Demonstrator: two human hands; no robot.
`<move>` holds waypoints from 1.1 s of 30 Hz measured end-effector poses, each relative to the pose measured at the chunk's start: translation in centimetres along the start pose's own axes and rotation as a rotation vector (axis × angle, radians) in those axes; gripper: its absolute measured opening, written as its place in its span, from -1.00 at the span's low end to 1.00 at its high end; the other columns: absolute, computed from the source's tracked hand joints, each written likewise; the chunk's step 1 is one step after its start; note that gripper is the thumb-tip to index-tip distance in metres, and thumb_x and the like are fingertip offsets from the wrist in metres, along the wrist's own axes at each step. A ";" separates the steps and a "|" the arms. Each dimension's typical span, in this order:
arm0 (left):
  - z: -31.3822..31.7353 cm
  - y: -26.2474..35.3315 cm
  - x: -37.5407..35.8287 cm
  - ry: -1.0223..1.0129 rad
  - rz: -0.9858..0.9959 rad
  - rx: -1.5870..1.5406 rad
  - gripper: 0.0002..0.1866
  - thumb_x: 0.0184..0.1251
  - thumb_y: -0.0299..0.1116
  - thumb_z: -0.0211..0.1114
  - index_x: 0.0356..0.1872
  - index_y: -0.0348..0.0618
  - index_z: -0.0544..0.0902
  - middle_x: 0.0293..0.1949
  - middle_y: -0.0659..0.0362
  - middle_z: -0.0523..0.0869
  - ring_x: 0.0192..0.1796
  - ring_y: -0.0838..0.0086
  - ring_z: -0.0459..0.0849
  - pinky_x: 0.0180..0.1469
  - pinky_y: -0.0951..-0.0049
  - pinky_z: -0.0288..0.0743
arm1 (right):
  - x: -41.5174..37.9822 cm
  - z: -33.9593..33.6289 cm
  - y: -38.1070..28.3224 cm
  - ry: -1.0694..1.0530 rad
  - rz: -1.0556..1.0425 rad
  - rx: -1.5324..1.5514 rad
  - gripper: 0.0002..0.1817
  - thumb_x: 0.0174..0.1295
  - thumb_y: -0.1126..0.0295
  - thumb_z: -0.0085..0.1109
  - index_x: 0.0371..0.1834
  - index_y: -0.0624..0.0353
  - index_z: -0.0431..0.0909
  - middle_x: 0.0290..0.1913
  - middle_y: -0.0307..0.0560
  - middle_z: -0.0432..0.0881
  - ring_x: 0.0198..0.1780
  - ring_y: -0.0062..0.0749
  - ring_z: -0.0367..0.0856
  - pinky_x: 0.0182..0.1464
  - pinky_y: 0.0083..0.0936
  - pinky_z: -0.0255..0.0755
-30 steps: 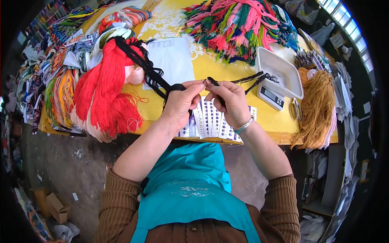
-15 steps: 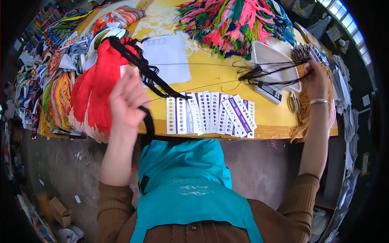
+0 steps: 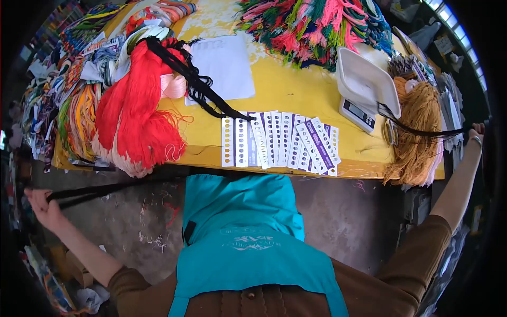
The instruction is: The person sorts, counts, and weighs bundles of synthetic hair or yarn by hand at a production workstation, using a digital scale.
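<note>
Out at the far left, below table height, my left hand (image 3: 45, 207) is closed round a bundle of black thread (image 3: 100, 191) that runs right toward the apron. At the far right, my right hand (image 3: 477, 130) is closed on another stretch of black thread (image 3: 433, 132), which passes over the tan thread bundle and the scale's side. Whether the two stretches join cannot be seen. A separate black skein (image 3: 203, 92) lies across the red thread (image 3: 127, 100) and reaches the punched cards (image 3: 282, 140) along the table's front edge.
A white tray (image 3: 368, 79) sits tilted on a digital scale (image 3: 357, 115). Scissors (image 3: 391, 132) lie beside tan thread (image 3: 417, 121). Multicoloured thread (image 3: 317, 26) is piled at the back, more at the left. White paper (image 3: 222, 66) lies on the yellow table (image 3: 296, 100).
Both hands have moved far apart, the left one outward and down, the right one outward and slightly down. The black thread has been pulled off the table's middle and is stretched to the sides.
</note>
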State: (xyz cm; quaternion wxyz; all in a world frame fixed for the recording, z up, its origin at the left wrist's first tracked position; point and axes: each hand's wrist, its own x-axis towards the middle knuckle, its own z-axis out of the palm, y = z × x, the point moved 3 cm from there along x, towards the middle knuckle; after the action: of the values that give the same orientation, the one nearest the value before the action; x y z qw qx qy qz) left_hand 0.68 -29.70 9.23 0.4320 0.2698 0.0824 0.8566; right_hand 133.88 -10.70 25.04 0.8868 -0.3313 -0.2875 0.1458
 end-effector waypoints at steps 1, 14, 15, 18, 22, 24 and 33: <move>-1.3 3.5 -0.1 0.082 0.156 0.107 -0.80 0.50 -0.38 -0.03 -0.20 -0.32 0.50 -0.71 0.36 0.15 -0.73 0.67 0.05 -0.62 0.61 -0.06 | -2.4 1.6 -0.4 0.026 -0.012 -0.045 -0.84 0.16 0.47 -0.06 -0.50 0.27 0.48 -0.66 -0.17 0.31 -0.66 -0.46 0.21 -0.65 -0.51 0.04; 7.1 -20.9 -4.2 -0.207 -0.326 -0.243 -0.49 0.45 -0.32 0.05 0.36 -0.26 0.30 -0.75 0.46 0.34 -0.76 0.74 0.07 -0.69 0.68 -0.06 | -42.2 24.2 13.9 -0.912 0.312 -0.833 -0.79 0.27 0.29 0.16 -0.19 0.19 0.65 -0.42 -0.36 0.58 -0.52 -0.71 0.32 -0.43 -0.71 0.23; 6.6 -23.8 -4.4 -0.200 -0.424 -0.295 -0.57 0.48 -0.31 0.02 0.29 -0.24 0.42 -0.75 0.43 0.32 -0.77 0.73 0.08 -0.71 0.68 -0.03 | -45.4 24.4 15.6 -1.082 0.412 -0.846 -0.79 0.29 0.35 0.13 -0.17 0.24 0.65 -0.36 -0.28 0.65 -0.43 -0.66 0.47 -0.36 -0.70 0.33; 6.9 -33.3 -6.0 -0.209 -0.710 -0.106 -0.71 0.55 -0.19 -0.04 -0.15 -0.16 0.57 -0.60 0.35 0.32 -0.69 0.69 0.20 -0.69 0.64 0.10 | -53.3 23.9 21.6 -1.538 0.481 -0.617 -0.78 0.31 0.40 0.15 -0.17 0.37 0.62 -0.31 -0.13 0.71 -0.30 -0.61 0.61 -0.23 -0.62 0.47; 10.3 -43.0 -10.1 -0.257 -0.765 0.713 -0.66 0.44 -0.24 0.12 0.06 -0.27 0.60 -0.28 0.28 0.60 -0.50 0.71 0.36 -0.50 0.67 0.15 | -58.5 24.1 25.1 -1.605 0.678 -0.542 -0.82 0.25 0.47 0.24 -0.18 0.37 0.63 -0.34 -0.21 0.69 -0.29 -0.72 0.56 -0.23 -0.66 0.43; 12.5 -46.3 -11.6 -0.346 -0.862 0.880 -0.71 0.36 -0.37 0.20 0.04 -0.22 0.64 -0.17 0.24 0.60 -0.40 0.71 0.44 -0.36 0.69 0.33 | -59.9 24.2 26.2 -1.663 0.686 -0.553 -0.82 0.23 0.48 0.24 -0.16 0.36 0.63 -0.35 -0.20 0.68 -0.29 -0.72 0.55 -0.24 -0.67 0.43; 13.1 -52.9 -14.0 -0.749 -0.289 1.131 -0.81 0.25 -0.42 0.35 -0.13 -0.21 0.67 -0.32 0.22 0.61 -0.41 0.67 0.48 -0.35 0.60 0.39 | -61.6 24.7 25.4 -1.622 0.944 -0.613 -0.81 0.19 0.40 0.28 -0.21 0.28 0.66 -0.50 -0.20 0.64 -0.53 -0.70 0.50 -0.48 -0.70 0.35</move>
State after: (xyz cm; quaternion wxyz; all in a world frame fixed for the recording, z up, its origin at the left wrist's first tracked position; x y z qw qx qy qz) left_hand 51.22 -9.44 -5.02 0.3341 0.7175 0.3967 0.4650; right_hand 68.40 -7.20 -2.30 0.1475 -0.4269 -0.6720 0.5869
